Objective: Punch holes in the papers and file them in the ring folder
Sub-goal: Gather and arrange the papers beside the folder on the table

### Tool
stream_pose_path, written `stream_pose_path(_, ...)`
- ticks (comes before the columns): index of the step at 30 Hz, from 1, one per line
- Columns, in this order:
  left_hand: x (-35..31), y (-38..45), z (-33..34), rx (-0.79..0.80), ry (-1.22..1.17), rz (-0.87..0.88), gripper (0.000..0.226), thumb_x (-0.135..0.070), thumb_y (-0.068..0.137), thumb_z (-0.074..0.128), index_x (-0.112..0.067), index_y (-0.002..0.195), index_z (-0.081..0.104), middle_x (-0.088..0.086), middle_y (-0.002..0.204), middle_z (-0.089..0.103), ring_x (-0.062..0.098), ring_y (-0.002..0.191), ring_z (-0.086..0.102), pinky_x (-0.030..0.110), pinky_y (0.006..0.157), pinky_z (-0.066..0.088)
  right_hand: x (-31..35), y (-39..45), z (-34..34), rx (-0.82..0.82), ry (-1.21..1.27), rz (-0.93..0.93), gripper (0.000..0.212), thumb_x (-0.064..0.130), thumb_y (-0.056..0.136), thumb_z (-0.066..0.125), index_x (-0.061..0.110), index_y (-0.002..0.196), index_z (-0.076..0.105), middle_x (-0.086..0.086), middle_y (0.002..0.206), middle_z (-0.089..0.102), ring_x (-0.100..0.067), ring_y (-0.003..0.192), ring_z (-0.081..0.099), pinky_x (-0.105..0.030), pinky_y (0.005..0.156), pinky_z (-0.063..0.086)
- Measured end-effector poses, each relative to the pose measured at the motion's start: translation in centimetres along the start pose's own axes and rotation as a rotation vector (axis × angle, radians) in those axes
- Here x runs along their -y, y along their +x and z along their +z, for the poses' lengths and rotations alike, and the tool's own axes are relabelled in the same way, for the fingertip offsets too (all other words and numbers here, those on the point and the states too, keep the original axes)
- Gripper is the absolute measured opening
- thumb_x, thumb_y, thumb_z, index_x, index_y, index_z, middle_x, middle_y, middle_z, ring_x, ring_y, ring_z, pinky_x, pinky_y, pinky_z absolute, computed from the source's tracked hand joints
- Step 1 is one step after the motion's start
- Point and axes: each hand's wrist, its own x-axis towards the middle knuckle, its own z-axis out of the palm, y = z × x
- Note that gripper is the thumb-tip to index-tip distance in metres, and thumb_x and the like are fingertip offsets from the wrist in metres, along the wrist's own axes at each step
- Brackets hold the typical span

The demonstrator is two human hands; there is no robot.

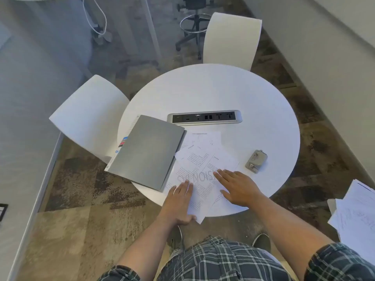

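Head view: left hand (179,196) and right hand (236,186) lie flat, fingers straight, on the fanned papers (199,159), probably to square them. Hole punch (256,161) sits just right of the right hand; closed ring folder (146,151) beyond the left hand, overlapping the sheets.

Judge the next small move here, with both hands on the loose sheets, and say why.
Probably gather the papers into one squared stack. They lie fanned and crooked, one corner past the table edge. The left hand and right hand rest flat on them. The hole punch sits apart to the right, untouched, and the ring folder is shut.
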Motion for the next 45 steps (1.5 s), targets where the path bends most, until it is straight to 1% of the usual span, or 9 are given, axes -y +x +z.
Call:
stream_pose_path(6,-0.7,-0.1,0.7,0.077,0.106,-0.009,0.115,-0.060,0.082,0.070,-0.013,0.160,0.000,0.013,0.169,-0.006,0.032,0.155,0.003,0.058,0.122,0.012,0.9,0.7,0.5,0.081,-0.038,0.001,0.072,0.057,0.104,0.031,0.021,0.164,0.011,-0.002,0.171,0.011,-0.025,0.153,0.027,-0.040,0.122,0.028)
stream_pose_path(15,-2.1,0.3,-0.1,0.020,0.268,0.120,0.080,-0.041,0.096,0.051,-0.003,0.157,0.015,0.023,0.164,0.016,0.043,0.147,0.025,0.066,0.116,0.018,0.5,0.9,1.6,0.181,0.011,0.011,0.101,0.069,0.091,0.054,0.023,0.164,0.002,0.001,0.172,0.000,-0.023,0.156,0.016,-0.041,0.121,0.030)
stream_pose_path(20,-1.8,0.7,-0.9,0.009,0.262,0.164,0.066,-0.031,0.097,0.043,-0.006,0.154,0.022,0.020,0.159,0.030,0.041,0.138,0.041,0.061,0.111,0.030,-0.2,0.6,1.7,0.201,0.097,0.035,0.125,0.066,0.078,0.073,0.023,0.163,-0.009,0.004,0.171,-0.010,-0.019,0.157,0.011,-0.037,0.121,0.029)
stream_pose_path(25,-1.5,1.7,-2.5,-0.089,0.097,0.132,0.047,-0.024,0.095,0.047,-0.013,0.140,0.041,0.008,0.132,0.058,0.032,0.116,0.059,0.047,0.098,0.040,-0.9,0.5,2.0,0.166,0.080,0.037,0.142,0.068,0.066,0.080,0.022,0.161,-0.015,0.001,0.169,-0.020,-0.024,0.158,0.007,-0.042,0.123,0.026)
stream_pose_path(31,-0.9,2.9,-4.9,-0.252,-0.017,0.088,0.026,-0.026,0.097,0.045,-0.011,0.117,0.053,0.009,0.104,0.068,0.034,0.088,0.064,0.034,0.066,0.033,-1.3,-0.6,2.6,0.153,0.081,0.008,0.157,0.062,0.061,0.087,0.016,0.156,-0.028,-0.007,0.162,-0.038,-0.031,0.157,0.004,-0.044,0.118,0.035)
stream_pose_path(35,-0.8,3.2,-5.6,-0.280,-0.119,0.044,0.022,-0.023,0.097,0.044,-0.010,0.113,0.052,0.011,0.100,0.067,0.036,0.085,0.063,0.033,0.062,0.032,-1.3,-0.8,2.8,0.131,0.108,0.010,0.157,0.060,0.062,0.088,0.015,0.155,-0.032,-0.008,0.159,-0.042,-0.032,0.157,0.007,-0.041,0.117,0.036)
stream_pose_path(41,-0.7,2.5,-6.5,-0.362,-0.280,-0.092,0.018,-0.023,0.099,0.042,-0.009,0.103,0.051,0.012,0.085,0.066,0.031,0.069,0.055,0.032,0.059,0.031,-2.2,-1.7,3.9,0.114,0.110,0.040,0.144,0.073,0.070,0.073,0.016,0.154,-0.031,-0.010,0.163,-0.030,-0.030,0.142,0.042,-0.037,0.112,0.039)
stream_pose_path(43,-0.6,2.3,-6.9,-0.404,-0.290,-0.137,0.019,-0.023,0.099,0.042,-0.008,0.105,0.053,0.012,0.082,0.066,0.028,0.064,0.049,0.031,0.057,0.029,-2.4,-2.0,4.1,0.116,0.054,0.026,0.133,0.076,0.076,0.065,0.017,0.159,-0.019,-0.010,0.167,-0.021,-0.029,0.146,0.036,-0.038,0.119,0.031)
stream_pose_path(45,-0.5,2.3,-7.3,-0.437,-0.298,-0.176,0.021,-0.024,0.100,0.043,-0.008,0.106,0.055,0.012,0.079,0.065,0.026,0.060,0.045,0.030,0.054,0.027,-2.3,-2.2,4.1,0.069,-0.024,-0.028,0.117,0.075,0.078,0.062,0.015,0.164,0.010,-0.012,0.171,-0.002,-0.031,0.147,0.038,-0.044,0.119,0.031)
